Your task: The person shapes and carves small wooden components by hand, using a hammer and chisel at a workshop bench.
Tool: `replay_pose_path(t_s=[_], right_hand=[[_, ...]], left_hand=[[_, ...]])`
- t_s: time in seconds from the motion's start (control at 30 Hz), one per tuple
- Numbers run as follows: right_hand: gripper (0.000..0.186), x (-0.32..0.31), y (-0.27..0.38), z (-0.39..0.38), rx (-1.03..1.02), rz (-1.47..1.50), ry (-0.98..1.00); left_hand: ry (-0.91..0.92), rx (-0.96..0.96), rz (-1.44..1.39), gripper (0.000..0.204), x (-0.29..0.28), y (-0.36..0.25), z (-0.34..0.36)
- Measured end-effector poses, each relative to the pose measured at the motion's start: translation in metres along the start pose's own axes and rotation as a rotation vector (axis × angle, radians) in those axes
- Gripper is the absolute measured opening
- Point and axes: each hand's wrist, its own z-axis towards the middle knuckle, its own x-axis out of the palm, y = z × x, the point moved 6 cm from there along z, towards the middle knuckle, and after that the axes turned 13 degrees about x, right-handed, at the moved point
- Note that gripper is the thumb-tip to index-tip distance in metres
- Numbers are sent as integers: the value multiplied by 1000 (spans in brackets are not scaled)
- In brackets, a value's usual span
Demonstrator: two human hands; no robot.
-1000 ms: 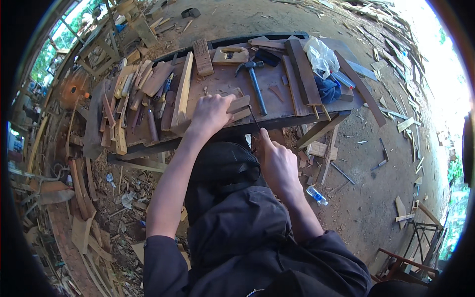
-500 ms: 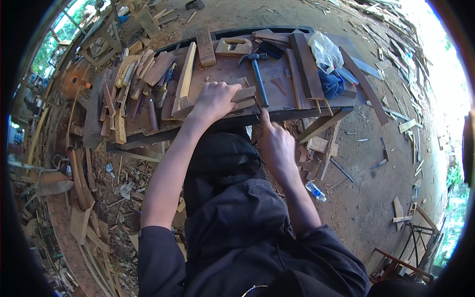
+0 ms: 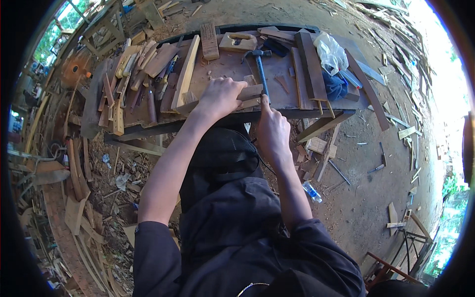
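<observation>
At the bench's near edge, my left hand [image 3: 220, 99] is wrapped over a brown wooden piece [image 3: 254, 92], pressing it down. The piece's end has a slot-like gap and juts out to the right of my fingers. My right hand [image 3: 274, 129] is closed just right of that end, with its thumb and finger pointing up against it. Whatever it grips is mostly hidden; only a thin dark bit shows near the fingertip. Beyond it, a hammer [image 3: 261, 69] with a blue handle lies on the bench, its handle's end close to my right hand.
The wooden bench [image 3: 225, 72] carries a wooden plane [image 3: 237, 42], a wood block [image 3: 209, 42], a pale strip [image 3: 187, 74], dark boards [image 3: 310, 67] and a white plastic bag [image 3: 331, 53]. Chisels and offcuts crowd its left side. A plastic bottle [image 3: 311, 192] and scraps lie on the ground.
My right hand has moved forward, up to the end of the wooden piece. The thin dark tool that showed between them is now mostly hidden. My left hand keeps its grip.
</observation>
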Motion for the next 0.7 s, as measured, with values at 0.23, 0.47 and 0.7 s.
replay_pose_path(t_s=[0.23,0.47,0.7], right_hand=[[58,-43,0,-41,-55,-104,160],[58,6,-3,2,-105,4,-94],[59,-33,2,-37,-103,-146,39]], left_hand=[[-54,-42,11,43,2,5,-12],[6,-13,-9,49,2,-2,-8],[10,-45,-2,61,-1,16,-6]])
